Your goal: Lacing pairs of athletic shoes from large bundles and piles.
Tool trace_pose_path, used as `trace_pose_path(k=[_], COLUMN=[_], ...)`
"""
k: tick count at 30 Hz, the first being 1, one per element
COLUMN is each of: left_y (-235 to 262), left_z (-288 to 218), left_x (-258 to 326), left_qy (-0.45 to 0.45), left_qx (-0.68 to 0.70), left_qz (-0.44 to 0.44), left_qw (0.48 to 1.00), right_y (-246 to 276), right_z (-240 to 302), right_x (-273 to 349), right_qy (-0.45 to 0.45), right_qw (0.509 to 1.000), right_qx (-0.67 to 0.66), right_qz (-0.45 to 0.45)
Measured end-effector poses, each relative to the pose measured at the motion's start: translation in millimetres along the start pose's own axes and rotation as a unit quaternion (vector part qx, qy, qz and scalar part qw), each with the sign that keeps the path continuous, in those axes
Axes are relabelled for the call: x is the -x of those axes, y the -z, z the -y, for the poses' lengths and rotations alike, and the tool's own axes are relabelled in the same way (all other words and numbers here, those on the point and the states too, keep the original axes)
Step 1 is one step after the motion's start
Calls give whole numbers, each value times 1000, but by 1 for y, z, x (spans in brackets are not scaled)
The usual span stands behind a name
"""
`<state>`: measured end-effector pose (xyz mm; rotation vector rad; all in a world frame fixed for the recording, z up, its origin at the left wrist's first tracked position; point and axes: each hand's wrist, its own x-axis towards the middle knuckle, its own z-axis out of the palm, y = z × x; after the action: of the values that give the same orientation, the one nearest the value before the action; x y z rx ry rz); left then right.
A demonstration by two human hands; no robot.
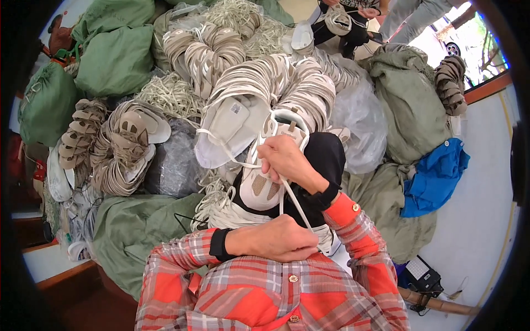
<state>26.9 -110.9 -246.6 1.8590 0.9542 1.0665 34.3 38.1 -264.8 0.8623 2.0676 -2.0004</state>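
A white and beige shoe upper [258, 192] rests over my dark-trousered lap, its toe part toward me. My right hand [288, 160] is over its lacing area, fingers pinched on a white shoelace [296, 203]. From there the lace runs down toward my body, to my left hand [280, 238]. That hand is closed on the lace, its fingertips partly hidden. Another lace end loops out to the left of the upper. Beyond it leans a long row of stacked shoe uppers [237, 91], with a pale lining facing me.
More stacked uppers [124, 146] lie at the left, near bundles of white laces [171, 95]. Green cloth sacks [115, 58] and a clear plastic bag [359, 124] surround the pile. A blue cloth [436, 176] lies at the right. Another person's hands [369, 12] hold an upper at the far side.
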Motion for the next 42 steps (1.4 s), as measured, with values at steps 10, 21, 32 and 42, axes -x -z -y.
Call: trace_pose_path(k=[10,21,32,42], left_y=[-29,28,52,46], left_z=[21,50,87,96], left_x=[5,3,8,12], left_qy=[48,200,206,193], left_qx=[-34,-176,-176,-129], left_qz=[-7,-297,-380,-409], left_qw=[998,917,885,883], right_y=[82,28,2,1], right_z=[29,-48,-45,-43], right_x=[81,49,33,22], right_qy=[139,217,232,204], right_qw=[935,905,836,830], right_qx=[-236,242,357,425], right_qz=[-224,-275,-346,-297])
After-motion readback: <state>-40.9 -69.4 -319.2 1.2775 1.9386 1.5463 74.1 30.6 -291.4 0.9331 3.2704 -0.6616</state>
